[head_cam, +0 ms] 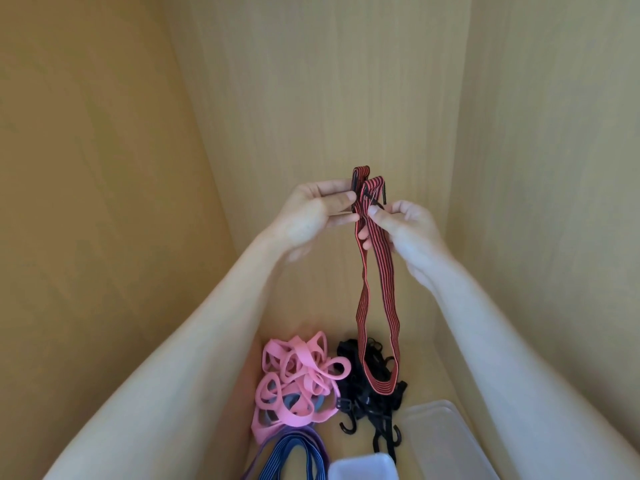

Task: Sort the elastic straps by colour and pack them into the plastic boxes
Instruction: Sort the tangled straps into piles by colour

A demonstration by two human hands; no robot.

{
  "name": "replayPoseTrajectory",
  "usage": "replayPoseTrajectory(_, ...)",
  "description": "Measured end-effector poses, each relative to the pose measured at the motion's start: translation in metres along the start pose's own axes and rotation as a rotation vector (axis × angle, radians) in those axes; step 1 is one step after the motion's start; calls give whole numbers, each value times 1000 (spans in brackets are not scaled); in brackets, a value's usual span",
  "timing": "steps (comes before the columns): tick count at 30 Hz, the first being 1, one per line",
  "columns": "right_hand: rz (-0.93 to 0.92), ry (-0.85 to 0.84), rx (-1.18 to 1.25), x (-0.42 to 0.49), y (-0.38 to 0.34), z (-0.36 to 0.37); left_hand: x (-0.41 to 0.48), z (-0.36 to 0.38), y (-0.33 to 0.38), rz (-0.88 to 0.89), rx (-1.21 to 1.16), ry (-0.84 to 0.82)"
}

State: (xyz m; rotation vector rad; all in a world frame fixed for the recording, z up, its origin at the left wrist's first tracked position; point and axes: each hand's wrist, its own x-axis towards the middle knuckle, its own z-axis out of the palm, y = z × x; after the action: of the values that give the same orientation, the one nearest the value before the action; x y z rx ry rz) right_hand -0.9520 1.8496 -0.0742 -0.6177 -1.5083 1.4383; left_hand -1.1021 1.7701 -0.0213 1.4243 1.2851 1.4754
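Observation:
A red strap with black stripes [379, 296] hangs folded in a long loop, raised high in front of a wooden wall. My left hand [313, 216] pinches its upper end with a black hook beside the fingertips. My right hand [401, 230] pinches the other upper fold, close beside the left. The loop's bottom dangles over a heap of black straps with hooks [372, 400]. A tangle of pink straps [298, 379] lies to the left of the black heap. A blue striped strap [291, 455] and a purple strap [258, 455] lie at the bottom.
A clear plastic box [440, 434] stands at the lower right, and a white plastic box [363, 467] at the bottom edge. Wooden walls close in on the left, back and right.

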Motion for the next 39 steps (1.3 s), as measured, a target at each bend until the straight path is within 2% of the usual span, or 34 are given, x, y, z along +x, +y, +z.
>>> replayPoseTrajectory(10,120,-19,-69,3,-2,-1,-4,14,-12,-34,-67,-22)
replayPoseTrajectory(13,122,6,-129,4,-7,0,-7,20,-13,0,-16,52)
replayPoseTrajectory(16,90,22,-276,4,-11,2,-6,22,-15,11,42,143)
replayPoseTrajectory(18,60,49,-361,4,-16,0,-6,22,-18,6,68,147)
replayPoseTrajectory(20,-5,67,-344,4,-26,-6,-6,19,-20,4,68,148)
replayPoseTrajectory(25,-176,37,-454,7,-49,0,-5,19,-24,9,29,95)
replayPoseTrajectory(35,-241,82,-470,13,-50,7,-10,21,-36,-33,-39,53)
replayPoseTrajectory(39,-198,45,-416,12,-49,6,-16,23,-42,-51,-66,45)
